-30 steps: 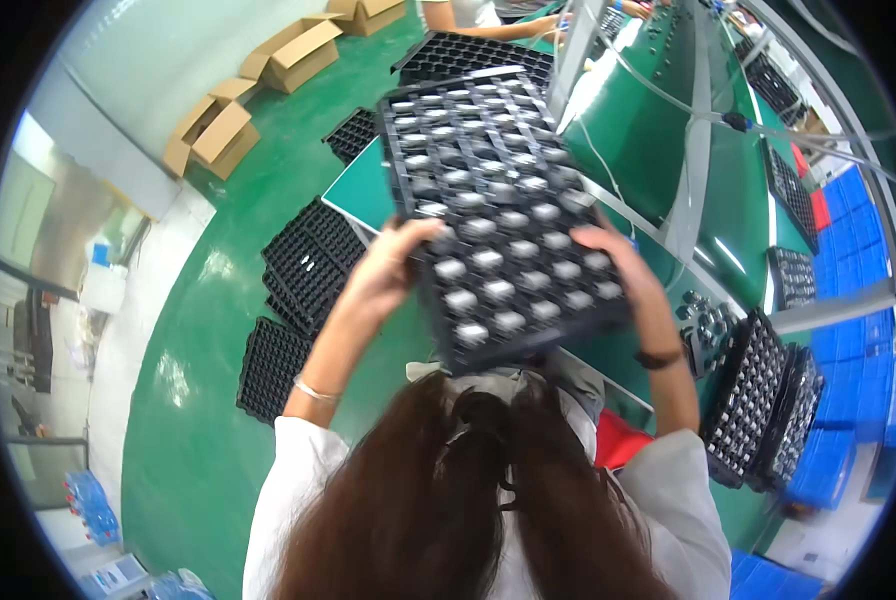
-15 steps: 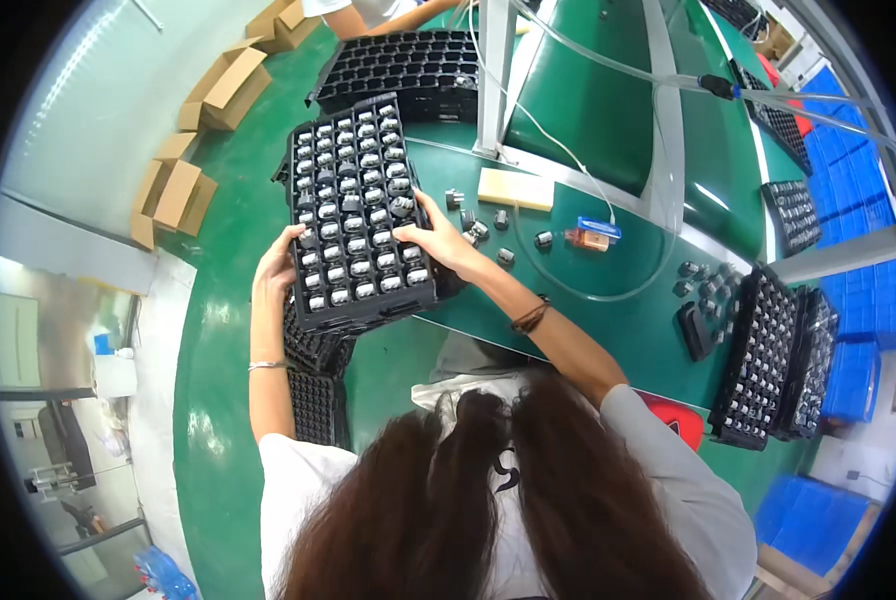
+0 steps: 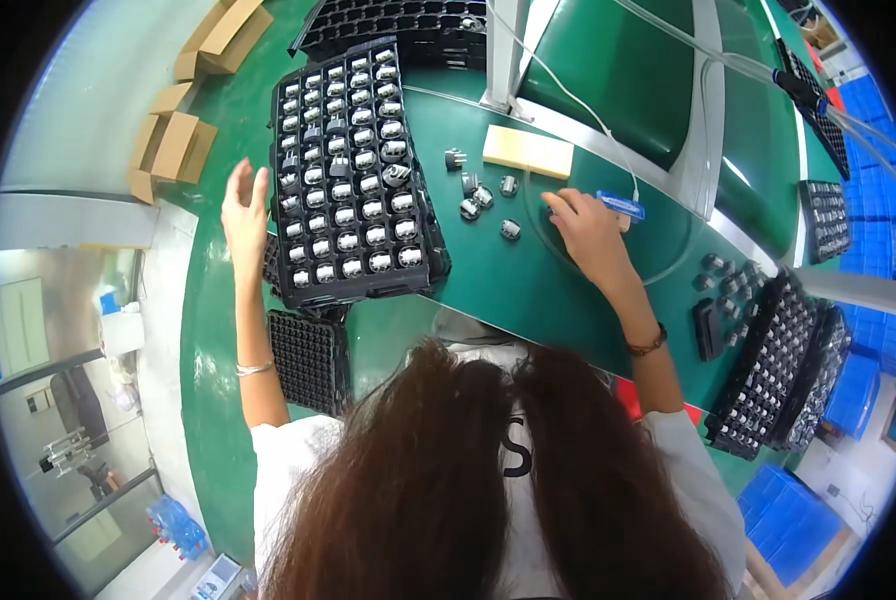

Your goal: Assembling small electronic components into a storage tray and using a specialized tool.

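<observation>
A black tray (image 3: 433, 270) with rows of pockets holds many small silver-and-black cylindrical parts; one part (image 3: 396, 176) lies tilted on top near its right side. My left hand (image 3: 243, 210) is beside the tray's left edge, apart from it, fingers stretched and holding nothing. Over the green table, my right hand (image 3: 590, 232) pinches at a small silver-and-black part, mostly hidden by the fingertips. Several similar loose parts, one of them a part with pins (image 3: 455, 158), lie between the tray and my right hand. Beyond them is a pale yellow block (image 3: 528, 152).
A blue-labelled item (image 3: 622, 205) lies beside my right hand, near a clear tube. Another black tray (image 3: 428, 45) stands at the back. Filled trays (image 3: 763, 370), loose parts and a black oblong object (image 3: 707, 330) sit at the right. Stacked trays (image 3: 308, 360) stand below left.
Both hands have let go of the tray, which now rests at the table's left. My left hand has moved away to the left; my right hand has reached right to a loose part.
</observation>
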`<state>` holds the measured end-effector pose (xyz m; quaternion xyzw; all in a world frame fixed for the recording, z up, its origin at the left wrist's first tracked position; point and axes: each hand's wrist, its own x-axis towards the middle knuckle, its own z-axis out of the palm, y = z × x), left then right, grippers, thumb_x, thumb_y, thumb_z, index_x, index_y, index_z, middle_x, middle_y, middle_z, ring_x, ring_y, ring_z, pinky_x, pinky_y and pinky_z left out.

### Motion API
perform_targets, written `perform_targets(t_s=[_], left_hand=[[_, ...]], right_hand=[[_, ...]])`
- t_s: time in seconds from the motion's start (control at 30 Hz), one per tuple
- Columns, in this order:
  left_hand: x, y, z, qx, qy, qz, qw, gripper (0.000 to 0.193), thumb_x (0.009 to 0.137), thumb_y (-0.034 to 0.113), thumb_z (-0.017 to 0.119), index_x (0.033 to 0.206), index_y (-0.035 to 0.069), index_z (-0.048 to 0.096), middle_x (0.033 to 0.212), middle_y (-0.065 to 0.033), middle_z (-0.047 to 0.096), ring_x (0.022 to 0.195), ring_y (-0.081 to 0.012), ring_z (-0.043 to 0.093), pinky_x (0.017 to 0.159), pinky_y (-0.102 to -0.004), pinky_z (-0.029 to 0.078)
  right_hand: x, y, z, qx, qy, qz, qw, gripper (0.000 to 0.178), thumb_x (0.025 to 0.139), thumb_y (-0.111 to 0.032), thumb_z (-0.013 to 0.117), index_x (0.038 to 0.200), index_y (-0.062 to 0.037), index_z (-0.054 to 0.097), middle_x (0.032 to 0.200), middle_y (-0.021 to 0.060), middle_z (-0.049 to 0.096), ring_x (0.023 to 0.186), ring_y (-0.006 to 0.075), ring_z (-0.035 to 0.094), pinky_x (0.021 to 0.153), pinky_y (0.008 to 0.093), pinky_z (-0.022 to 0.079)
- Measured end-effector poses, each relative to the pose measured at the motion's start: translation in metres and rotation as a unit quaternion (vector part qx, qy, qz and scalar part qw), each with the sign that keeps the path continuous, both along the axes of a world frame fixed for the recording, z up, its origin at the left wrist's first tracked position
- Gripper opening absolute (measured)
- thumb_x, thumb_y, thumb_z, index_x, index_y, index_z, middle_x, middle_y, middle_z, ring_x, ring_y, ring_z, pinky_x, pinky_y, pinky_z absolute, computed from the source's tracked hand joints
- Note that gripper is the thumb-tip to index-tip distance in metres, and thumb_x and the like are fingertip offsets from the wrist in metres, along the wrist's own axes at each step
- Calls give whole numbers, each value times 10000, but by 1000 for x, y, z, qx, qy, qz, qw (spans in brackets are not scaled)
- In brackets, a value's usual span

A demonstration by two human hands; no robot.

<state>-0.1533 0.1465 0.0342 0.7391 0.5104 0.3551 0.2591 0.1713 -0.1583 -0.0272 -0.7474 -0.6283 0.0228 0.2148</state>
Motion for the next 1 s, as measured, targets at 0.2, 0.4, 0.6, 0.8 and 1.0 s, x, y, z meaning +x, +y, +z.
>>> perform_targets(t_s=[0.2,0.4,0.6,0.8,1.0], left_hand=[[136,-108,59,178,186,-417,872,319,783,93,641,1076,14,541,1119,-148,555,1073,-325,518,930,-382,429],[197,-81,-9,84,432,-533,722,560,731,186,713,1184,65,407,1065,-161,483,980,-371,524,836,-421,452],[187,-76,-21,93,392,-570,716,455,777,153,667,1145,53,419,1011,-170,478,870,-361,523,785,-426,442],[183,-86,-25,108,402,-586,695,341,841,180,593,1145,117,452,966,-202,503,814,-383,570,726,-465,463],[197,-69,-10,-242,326,-533,743,227,883,193,481,1100,126,462,893,-107,503,774,-236,547,677,-361,463]], right_hand=[[-9,11,21,121,220,-60,966,150,897,-101,527,1031,-42,563,952,97,544,789,210,570,747,312,474],[-47,21,9,163,770,-99,609,170,915,-184,476,925,-25,536,874,51,544,753,119,542,757,242,456],[-69,15,13,167,119,-129,970,267,750,-226,664,967,-92,586,850,77,514,737,241,526,640,322,404],[-58,17,-21,133,152,-58,978,235,792,-213,653,978,-87,585,833,73,551,652,225,525,582,315,421],[-35,1,-10,129,810,-102,563,172,912,-252,518,966,-92,551,762,64,575,540,121,475,446,223,348]])
